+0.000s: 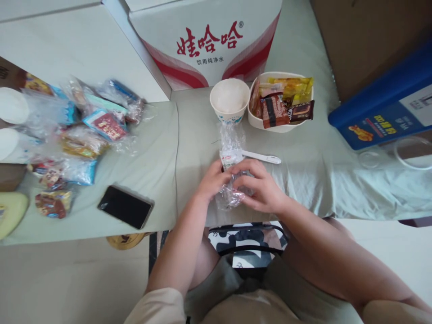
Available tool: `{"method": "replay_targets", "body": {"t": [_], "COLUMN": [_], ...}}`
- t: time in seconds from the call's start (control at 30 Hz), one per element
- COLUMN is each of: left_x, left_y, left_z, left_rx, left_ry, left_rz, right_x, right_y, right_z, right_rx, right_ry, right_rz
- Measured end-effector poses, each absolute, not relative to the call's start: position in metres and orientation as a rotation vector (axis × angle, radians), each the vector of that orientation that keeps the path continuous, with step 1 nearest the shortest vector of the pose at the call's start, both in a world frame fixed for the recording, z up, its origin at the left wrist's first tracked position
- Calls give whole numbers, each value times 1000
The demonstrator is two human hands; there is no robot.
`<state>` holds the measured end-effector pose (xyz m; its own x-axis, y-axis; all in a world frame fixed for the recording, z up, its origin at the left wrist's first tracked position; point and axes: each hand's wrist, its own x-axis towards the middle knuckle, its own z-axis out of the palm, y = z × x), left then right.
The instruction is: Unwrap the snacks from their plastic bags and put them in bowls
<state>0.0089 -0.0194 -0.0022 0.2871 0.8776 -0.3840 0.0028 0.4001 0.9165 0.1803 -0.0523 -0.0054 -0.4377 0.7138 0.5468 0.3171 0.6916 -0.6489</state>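
A crinkled clear plastic bag (231, 197) with a small printed label lies on the cloth near the table's front edge. My left hand (213, 180) is closed on its left side, fingertips near the label. From the right, my right hand (261, 186) curls its fingers over the same bag, thumb low against the plastic. What the bag holds, if anything, is hard to make out beneath the fingers. A white plastic utensil-like piece (263, 157) sticks out to the right just beyond my right hand. Behind the bag's far end stands a white paper cup (229, 101).
A white tub (280, 128) of wrapped snacks stands beside the cup, before a large white carton (209, 45). Several packaged snacks (104, 126) and a black phone (126, 206) lie to the left. At the right are a blue box (381, 103) and a clear plastic container (413, 153).
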Motion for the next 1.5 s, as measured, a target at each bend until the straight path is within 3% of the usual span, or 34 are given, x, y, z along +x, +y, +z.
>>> {"method": "replay_targets", "body": {"t": [0.2, 0.53, 1.03, 1.5], "left_x": [7, 9, 2, 2], "left_y": [-21, -24, -28, -25], "left_z": [-8, -9, -3, -5], "left_rx": [864, 937, 1008, 1086], "left_ry": [1243, 1061, 837, 851], "left_rz": [830, 918, 660, 640], "right_x": [184, 186, 189, 195], "right_y": [-52, -50, -48, -44], "right_z": [-2, -2, -8, -10], "right_rx": [-848, -1051, -1100, -1106], "right_ry": [-1880, -1783, -1775, -1857], "right_rz": [681, 694, 932, 1101]}}
